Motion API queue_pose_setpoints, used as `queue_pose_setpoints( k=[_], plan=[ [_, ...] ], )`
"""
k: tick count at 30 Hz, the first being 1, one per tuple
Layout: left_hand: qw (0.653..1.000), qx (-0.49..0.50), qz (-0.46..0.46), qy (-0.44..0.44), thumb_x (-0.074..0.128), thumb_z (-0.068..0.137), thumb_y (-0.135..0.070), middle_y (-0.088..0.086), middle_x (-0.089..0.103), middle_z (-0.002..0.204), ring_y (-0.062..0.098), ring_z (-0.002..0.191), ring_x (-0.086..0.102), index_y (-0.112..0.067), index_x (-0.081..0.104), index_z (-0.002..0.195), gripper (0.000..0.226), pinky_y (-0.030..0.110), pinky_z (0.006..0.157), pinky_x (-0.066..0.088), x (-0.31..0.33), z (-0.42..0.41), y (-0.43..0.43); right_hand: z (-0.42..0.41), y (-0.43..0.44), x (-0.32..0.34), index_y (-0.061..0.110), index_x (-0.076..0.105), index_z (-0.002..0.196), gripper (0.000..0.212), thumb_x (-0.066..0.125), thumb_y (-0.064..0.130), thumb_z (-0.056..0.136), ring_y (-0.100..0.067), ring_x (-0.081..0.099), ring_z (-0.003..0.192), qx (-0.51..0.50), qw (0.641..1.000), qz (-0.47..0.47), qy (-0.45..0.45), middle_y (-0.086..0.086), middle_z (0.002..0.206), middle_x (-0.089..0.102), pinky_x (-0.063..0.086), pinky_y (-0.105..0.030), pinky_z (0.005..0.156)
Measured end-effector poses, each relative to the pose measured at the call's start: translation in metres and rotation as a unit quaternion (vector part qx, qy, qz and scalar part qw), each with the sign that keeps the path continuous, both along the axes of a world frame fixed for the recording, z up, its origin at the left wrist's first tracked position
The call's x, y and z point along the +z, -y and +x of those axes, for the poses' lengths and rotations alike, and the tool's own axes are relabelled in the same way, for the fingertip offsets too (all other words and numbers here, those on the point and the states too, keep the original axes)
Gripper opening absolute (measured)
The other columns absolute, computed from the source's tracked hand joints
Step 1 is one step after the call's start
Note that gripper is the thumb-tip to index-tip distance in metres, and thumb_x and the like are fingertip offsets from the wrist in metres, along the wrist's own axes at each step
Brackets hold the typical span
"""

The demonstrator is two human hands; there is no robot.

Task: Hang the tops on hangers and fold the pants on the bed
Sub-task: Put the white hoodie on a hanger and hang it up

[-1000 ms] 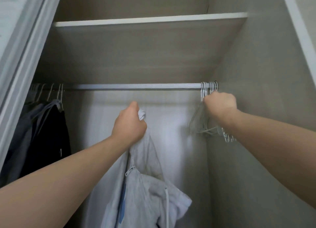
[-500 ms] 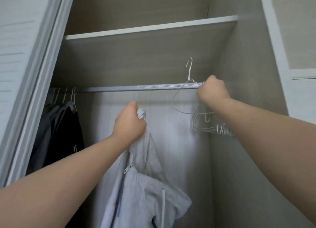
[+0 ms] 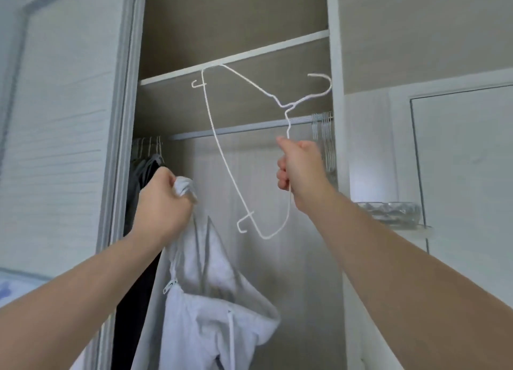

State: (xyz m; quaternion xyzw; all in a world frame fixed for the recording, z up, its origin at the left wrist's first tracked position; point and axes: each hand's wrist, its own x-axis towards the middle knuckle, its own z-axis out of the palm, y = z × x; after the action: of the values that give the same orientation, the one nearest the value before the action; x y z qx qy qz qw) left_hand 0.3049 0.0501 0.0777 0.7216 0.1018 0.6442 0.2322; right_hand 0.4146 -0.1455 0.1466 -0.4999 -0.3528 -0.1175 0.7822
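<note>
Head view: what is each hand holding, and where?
Right hand: white wire hanger, by one shoulder wire. Left hand: light grey zip-up hoodie, by a bunched fold.

**Domestic bedroom, seen into a built-in wardrobe (image 3: 236,14).** The setting is being indicated by a hanging rail (image 3: 244,129) fixed beneath a wood-grain shelf (image 3: 249,54). Dark garments (image 3: 138,181) are being carried on hangers at the rail's left end, and empty white wire hangers (image 3: 323,136) are being kept bunched at its right end. A pale sliding door (image 3: 63,147) is being shown at left, and patterned bedding (image 3: 11,286) at the lower-left edge.
</note>
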Motion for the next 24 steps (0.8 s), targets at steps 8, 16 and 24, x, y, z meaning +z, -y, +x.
queue_pose_setpoints(
  k=[8, 16, 24],
  plan=[
    [0.993, 0.03, -0.086, -0.073, 0.06, 0.086, -0.01, 0.001, 0.048, 0.069, 0.016, 0.059, 0.043, -0.018, 0.04, 0.077, 0.024, 0.029, 0.049, 0.031, -0.073, -0.089, 0.045, -0.073, 0.049, -0.043, 0.012, 0.068, 0.097, 0.022, 0.053, 0.028, 0.101, -0.008, 0.017, 0.039, 0.106, 0.99, -0.097, 0.0, 0.009, 0.046, 0.025, 0.014, -0.017, 0.039],
    [0.979, 0.017, -0.176, -0.104, 0.063, 0.084, -0.015, -0.005, 0.047, 0.069, 0.012, 0.06, 0.045, -0.023, 0.04, 0.076, 0.026, 0.03, 0.053, 0.033, -0.147, -0.143, 0.081, -0.149, 0.143, -0.174, 0.014, 0.078, 0.091, 0.02, 0.06, 0.02, 0.098, -0.007, 0.019, 0.036, 0.128, 0.983, -0.132, 0.007, 0.007, 0.048, 0.025, 0.017, -0.013, 0.04],
    [0.958, -0.055, -0.259, -0.114, 0.065, 0.081, -0.005, -0.005, 0.044, 0.071, 0.013, 0.061, 0.042, -0.022, 0.036, 0.074, 0.034, 0.027, 0.057, 0.037, -0.235, -0.177, 0.118, -0.209, 0.232, -0.34, 0.012, 0.075, 0.085, 0.033, 0.061, 0.041, 0.08, -0.009, 0.019, 0.041, 0.153, 0.962, -0.197, -0.107, 0.004, 0.049, 0.026, 0.017, -0.015, 0.043]
  ],
)
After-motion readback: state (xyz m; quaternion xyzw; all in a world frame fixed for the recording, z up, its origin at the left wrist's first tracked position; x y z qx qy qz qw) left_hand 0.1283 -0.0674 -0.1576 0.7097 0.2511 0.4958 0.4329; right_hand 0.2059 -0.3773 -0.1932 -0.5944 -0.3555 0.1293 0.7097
